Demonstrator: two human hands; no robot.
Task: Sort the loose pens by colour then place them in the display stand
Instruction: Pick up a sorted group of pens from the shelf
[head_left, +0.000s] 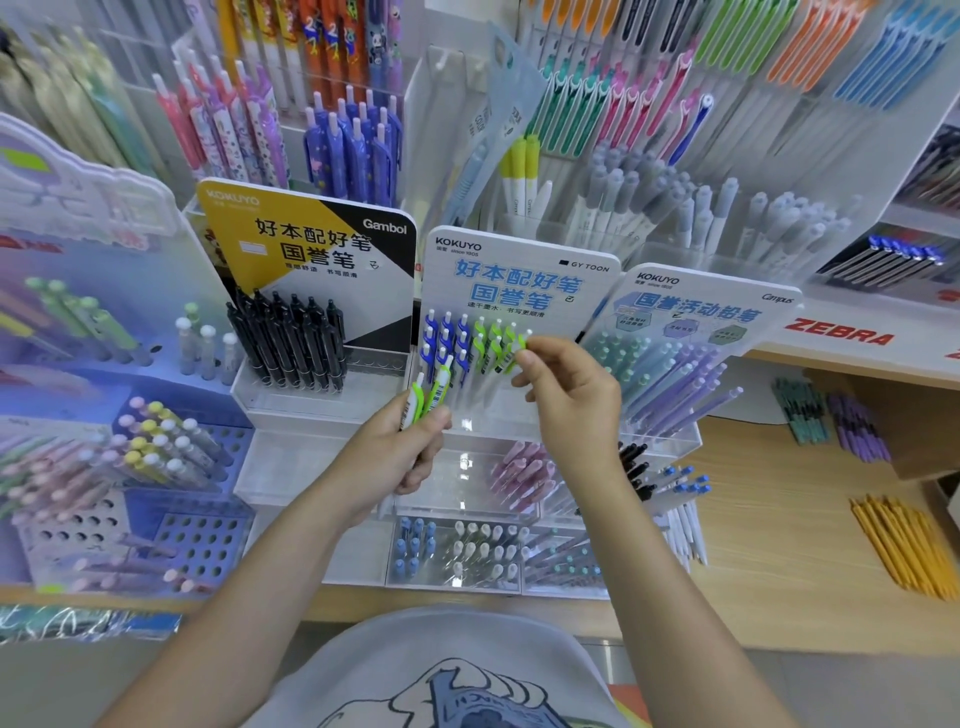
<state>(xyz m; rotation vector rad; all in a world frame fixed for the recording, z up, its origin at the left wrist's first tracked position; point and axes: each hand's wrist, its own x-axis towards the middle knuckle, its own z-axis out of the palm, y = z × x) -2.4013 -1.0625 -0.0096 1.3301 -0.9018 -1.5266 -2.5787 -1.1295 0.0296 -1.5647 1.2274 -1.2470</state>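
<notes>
Green pen (511, 353), upright, pinched by right hand (571, 400) at the stand's (519, 415) green row; left hand (400, 452), lower left, grips two spare green pens (428, 397).

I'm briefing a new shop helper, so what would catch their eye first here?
At centre, the right hand pinches a green pen into the green row of the blue-and-white display stand. Just left, the left hand grips spare green pens; black pens fill the yellow-and-black stand beside it.
</notes>
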